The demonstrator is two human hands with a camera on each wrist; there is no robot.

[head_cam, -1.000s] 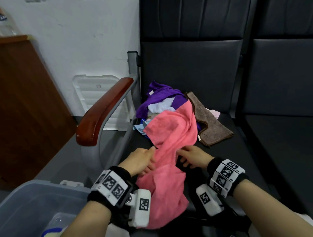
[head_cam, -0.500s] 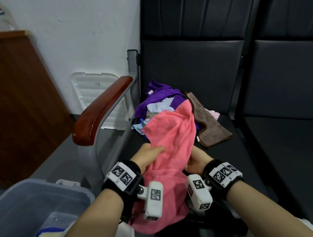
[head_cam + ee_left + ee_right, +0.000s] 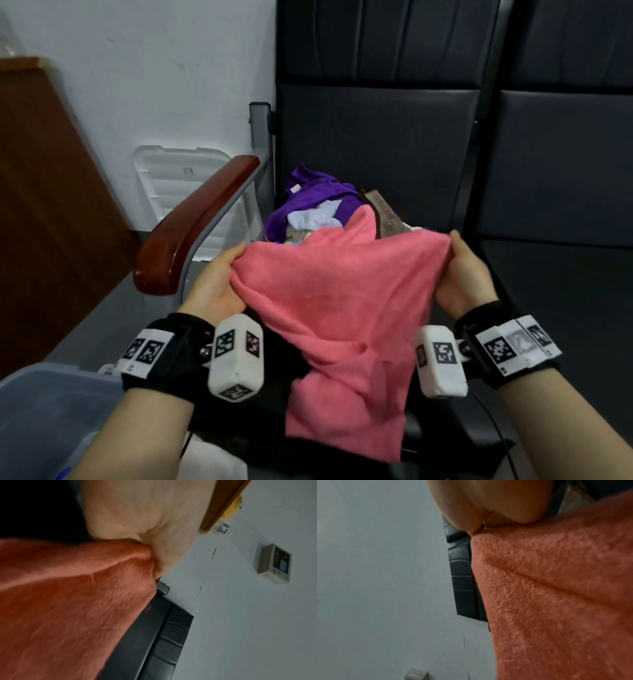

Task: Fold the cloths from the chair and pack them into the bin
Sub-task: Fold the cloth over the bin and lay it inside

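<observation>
Both hands grip the pink towel (image 3: 346, 301), one at each end of its top edge: left hand (image 3: 219, 284) has a bunch of fabric in its fist, right hand (image 3: 462, 274) pinches the other end between thumb and fingers. The towel is stretched between them above the front of the chair seat (image 3: 534, 308), and the rest hangs down in loose folds toward the person.

Handling, my read: terry or microfibre pile, soft, light, zero stiffness. It won't hold shape, so it sags wherever unsupported. Grippy nap, unlikely to slip. Best taken at the corners; the left grip looks bunched rather than on a clean corner, so it may need a regrip before folding.

The other cloths are still piled at the back of the seat: purple cloth (image 3: 308, 195), a pale blue cloth (image 3: 315, 216), brown towel (image 3: 387, 216).

The seat is dark, smooth padded upholstery, flat enough to fold on. Wooden armrest (image 3: 195, 226) is on the left. A translucent plastic bin (image 3: 51, 411) sits lower left, beside the chair, with its white lid (image 3: 178, 185) leaning on the white wall (image 3: 154, 85). A brown wooden panel (image 3: 44, 205) is at far left.
</observation>
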